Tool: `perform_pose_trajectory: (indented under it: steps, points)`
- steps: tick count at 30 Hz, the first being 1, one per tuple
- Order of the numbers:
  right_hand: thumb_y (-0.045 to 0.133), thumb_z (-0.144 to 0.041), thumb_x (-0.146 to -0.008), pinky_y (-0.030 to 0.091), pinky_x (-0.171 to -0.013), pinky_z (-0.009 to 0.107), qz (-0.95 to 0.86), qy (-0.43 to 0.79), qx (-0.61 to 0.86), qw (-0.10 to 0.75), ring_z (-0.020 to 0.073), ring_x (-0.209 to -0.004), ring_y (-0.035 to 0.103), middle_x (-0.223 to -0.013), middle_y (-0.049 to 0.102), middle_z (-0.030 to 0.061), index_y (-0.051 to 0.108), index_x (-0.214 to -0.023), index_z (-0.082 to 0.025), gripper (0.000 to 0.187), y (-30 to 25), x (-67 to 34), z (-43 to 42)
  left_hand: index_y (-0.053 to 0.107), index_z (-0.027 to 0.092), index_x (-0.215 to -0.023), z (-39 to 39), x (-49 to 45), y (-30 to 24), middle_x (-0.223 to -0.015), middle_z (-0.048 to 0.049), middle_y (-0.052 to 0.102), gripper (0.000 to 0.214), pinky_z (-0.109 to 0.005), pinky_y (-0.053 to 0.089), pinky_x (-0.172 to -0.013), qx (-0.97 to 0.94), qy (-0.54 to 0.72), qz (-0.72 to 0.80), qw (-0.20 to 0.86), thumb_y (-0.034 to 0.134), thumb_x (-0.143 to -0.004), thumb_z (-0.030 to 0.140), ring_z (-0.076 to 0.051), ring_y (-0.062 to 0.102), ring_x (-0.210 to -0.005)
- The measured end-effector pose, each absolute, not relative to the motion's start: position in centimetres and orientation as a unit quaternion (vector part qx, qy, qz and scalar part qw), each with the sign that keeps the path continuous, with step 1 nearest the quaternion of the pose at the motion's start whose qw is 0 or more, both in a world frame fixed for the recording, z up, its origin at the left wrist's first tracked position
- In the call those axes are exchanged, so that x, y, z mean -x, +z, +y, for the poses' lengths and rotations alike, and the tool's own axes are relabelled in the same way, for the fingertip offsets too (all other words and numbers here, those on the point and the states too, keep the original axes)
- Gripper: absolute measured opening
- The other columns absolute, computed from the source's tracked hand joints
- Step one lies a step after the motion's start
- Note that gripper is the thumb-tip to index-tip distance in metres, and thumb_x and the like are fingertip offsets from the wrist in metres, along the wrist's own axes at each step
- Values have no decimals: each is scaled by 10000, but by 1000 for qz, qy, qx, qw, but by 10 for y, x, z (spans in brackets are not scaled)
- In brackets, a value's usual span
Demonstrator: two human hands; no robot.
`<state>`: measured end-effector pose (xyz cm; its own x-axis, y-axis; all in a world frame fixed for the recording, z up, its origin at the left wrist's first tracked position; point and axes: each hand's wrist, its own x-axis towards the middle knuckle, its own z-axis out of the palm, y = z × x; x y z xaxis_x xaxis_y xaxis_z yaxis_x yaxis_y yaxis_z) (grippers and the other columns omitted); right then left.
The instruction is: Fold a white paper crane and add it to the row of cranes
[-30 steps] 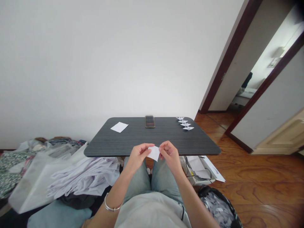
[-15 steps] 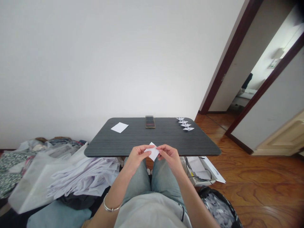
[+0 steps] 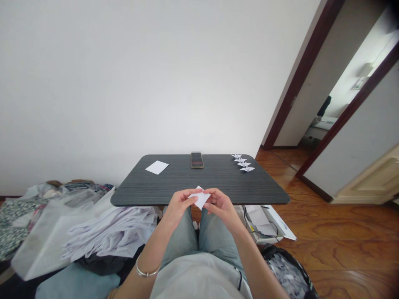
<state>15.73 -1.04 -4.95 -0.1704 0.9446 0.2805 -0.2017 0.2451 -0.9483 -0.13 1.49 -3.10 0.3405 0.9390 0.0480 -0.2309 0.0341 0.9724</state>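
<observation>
A small square of white paper point(image 3: 199, 197) sits between the person's hands, held up just past the near edge of the worktop, above the knees. It stands tilted with one corner up, and whether it carries any creases is too small to tell. The left hand point(image 3: 179, 206) is half closed, with its fingers and thumb curled around the paper's left side. The right hand point(image 3: 222, 206) mirrors it, its fingertips point(image 3: 212, 194) pinching the right side. Neither hand is open, and the two grips keep the paper off the surface, where both sets of fingers can reach it at once.

Beyond the hands lies the dark grey worktop point(image 3: 199, 182), its grain running sideways. Ahead and to the left of the left hand, a loose white sheet point(image 3: 156, 167) lies flat, apparently set aside within easy reach. Straight ahead of the hands is a dark rectangular device point(image 3: 197, 160), possibly a phone. Ahead of the right hand, four folded paper cranes point(image 3: 243, 164) line up along the far corner, neatly spaced as if on display.

Below the left forearm, a pile of pale fabric point(image 3: 109, 232) spills over a white bag. Below the right forearm, a black patterned bag point(image 3: 288, 270) sits on the wooden floor point(image 3: 330, 236).
</observation>
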Motion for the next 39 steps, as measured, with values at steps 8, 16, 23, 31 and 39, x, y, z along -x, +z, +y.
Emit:
perform_pose_trajectory:
  steps: [8, 16, 23, 31, 39]
  points:
    - [624, -218, -713, 428, -490, 186, -550, 543, 321, 547, 122, -665, 541, -788, 585, 2, 542, -978, -220, 277, -47, -157, -11, 696, 128, -962, 15, 0, -30, -1002, -106, 697, 316, -270, 440, -739, -517, 463, 356, 626, 680, -661, 223, -186, 633, -803]
    - [601, -189, -681, 409, -466, 175, -518, 555, 340, 555, 115, -612, 553, -716, 604, -17, 550, -888, -210, 214, -51, -156, -7, 700, 138, -954, 13, -4, -30, -985, -85, 702, 298, -254, 448, -683, -564, 447, 374, 585, 663, -674, 233, -183, 632, -777]
    - [614, -230, -672, 412, -454, 182, -500, 515, 372, 589, 108, -557, 540, -703, 628, -6, 598, -812, -192, 146, -55, -154, -4, 702, 141, -954, 13, -5, -29, -901, -67, 716, 291, -229, 433, -635, -577, 439, 363, 586, 657, -693, 263, -155, 607, -724]
    - [616, -234, -692, 435, -495, 218, -532, 366, 443, 622, 136, -591, 551, -683, 628, 21, 670, -779, -169, 120, -60, -155, -3, 688, 129, -954, 14, -5, -31, -919, -83, 705, 397, -269, 449, -749, -533, 445, 341, 634, 762, -581, 243, -168, 619, -781]
    - [572, -231, -729, 455, -498, 230, -536, 327, 461, 627, 140, -601, 533, -709, 608, 25, 654, -773, -179, 107, -60, -154, -5, 583, 157, -1149, 11, -6, -32, -1042, -104, 658, 681, -322, 439, -837, -549, 439, 321, 634, 796, -502, 149, -210, 600, -923]
